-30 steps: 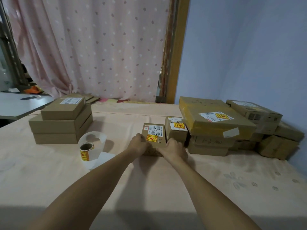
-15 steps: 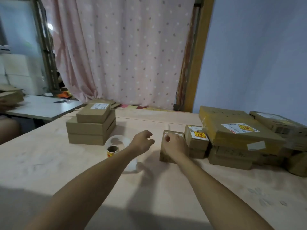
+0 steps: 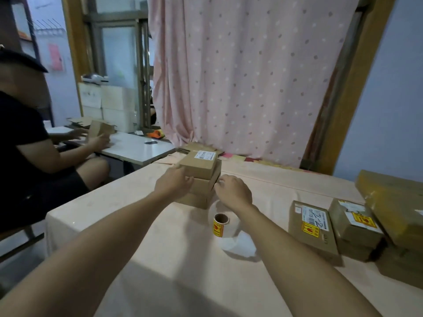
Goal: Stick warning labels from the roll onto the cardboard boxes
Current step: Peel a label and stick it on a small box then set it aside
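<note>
Brown cardboard makes up the stack of three flat boxes (image 3: 201, 191) near the far left corner of the peach-covered surface (image 3: 160, 259). The top box (image 3: 198, 164) is the smallest and carries a white shipping slip but no yellow sticker. The left hand (image 3: 173, 183) is curled round that box's near left corner, thumb at the far side and fingers along the seam beneath it. The right hand (image 3: 233, 192) sits at the stack's right near corner with its fingers bent inward. Whether they grip or merely meet the cardboard I cannot tell. Just in front of the right wrist stands the label roll (image 3: 221, 225): a brown core on end, with a yellow warning label with red print facing the camera and a loose loop of white backing paper trailing onto the cloth. Well to the right lies a flat box (image 3: 311, 227) with a white slip and a yellow warning label on its near corner. Beside it, touching, is a squarer box (image 3: 354, 223) with the same kind of label. Behind those rests a large parcel wrapped in yellowish tape (image 3: 393, 202). A pink dotted curtain (image 3: 247, 76) hangs behind. At far left a seated person in dark clothes (image 3: 23, 138) handles a carton at a white desk (image 3: 135, 147).
</note>
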Tool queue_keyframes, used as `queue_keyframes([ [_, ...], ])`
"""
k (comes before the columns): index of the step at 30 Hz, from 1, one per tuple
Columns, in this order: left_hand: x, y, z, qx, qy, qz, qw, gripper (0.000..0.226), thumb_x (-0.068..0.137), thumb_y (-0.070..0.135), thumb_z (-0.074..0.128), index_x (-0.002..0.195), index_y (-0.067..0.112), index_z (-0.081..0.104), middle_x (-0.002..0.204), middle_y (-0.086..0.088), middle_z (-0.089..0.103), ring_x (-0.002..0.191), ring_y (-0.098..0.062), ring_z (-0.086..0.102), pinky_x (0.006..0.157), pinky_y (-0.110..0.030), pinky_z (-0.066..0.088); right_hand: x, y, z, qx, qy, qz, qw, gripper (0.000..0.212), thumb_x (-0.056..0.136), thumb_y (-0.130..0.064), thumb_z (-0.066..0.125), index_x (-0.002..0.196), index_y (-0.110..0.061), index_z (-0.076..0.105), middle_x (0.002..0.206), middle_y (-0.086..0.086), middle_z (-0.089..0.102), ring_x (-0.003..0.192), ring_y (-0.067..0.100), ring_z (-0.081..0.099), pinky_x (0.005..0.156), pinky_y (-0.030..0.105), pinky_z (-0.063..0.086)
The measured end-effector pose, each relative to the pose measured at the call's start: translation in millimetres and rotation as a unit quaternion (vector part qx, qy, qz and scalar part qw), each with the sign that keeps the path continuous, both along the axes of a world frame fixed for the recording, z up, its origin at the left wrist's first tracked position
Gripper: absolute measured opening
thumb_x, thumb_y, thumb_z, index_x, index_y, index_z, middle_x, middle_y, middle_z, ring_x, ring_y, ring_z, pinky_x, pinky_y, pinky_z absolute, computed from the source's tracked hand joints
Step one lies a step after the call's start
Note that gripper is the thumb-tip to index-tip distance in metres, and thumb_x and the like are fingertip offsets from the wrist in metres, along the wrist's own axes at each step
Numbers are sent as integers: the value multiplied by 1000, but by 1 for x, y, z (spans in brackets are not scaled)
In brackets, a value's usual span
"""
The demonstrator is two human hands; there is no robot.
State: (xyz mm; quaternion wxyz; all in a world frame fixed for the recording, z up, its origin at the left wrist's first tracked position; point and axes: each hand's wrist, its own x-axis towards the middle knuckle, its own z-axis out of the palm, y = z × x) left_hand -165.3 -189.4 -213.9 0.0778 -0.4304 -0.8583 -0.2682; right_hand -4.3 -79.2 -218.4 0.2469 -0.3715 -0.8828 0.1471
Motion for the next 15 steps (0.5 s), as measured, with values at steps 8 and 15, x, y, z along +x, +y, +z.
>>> queue_keyframes([
  [8, -54, 10, -4, -56, 43, 35, 997, 45, 102, 48, 38, 131, 16, 52, 135, -5, 56, 126, -26, 47, 91, -43, 46, -55, 7, 6, 10, 5, -8, 1000, 46, 99, -44, 46, 140, -22, 53, 139, 0, 59, 125, 26, 52, 103, 42, 47],
  [15, -62, 52, -13, 54, -83, -13, 995, 30, 99, 42, 46, 110, 16, 55, 116, -7, 60, 108, -25, 54, 78, -38, 41, -78, 29, -5, -82, 40, -42, 995, 52, 100, -53, 43, 144, -24, 48, 141, 2, 59, 128, 26, 54, 105, 45, 48],
])
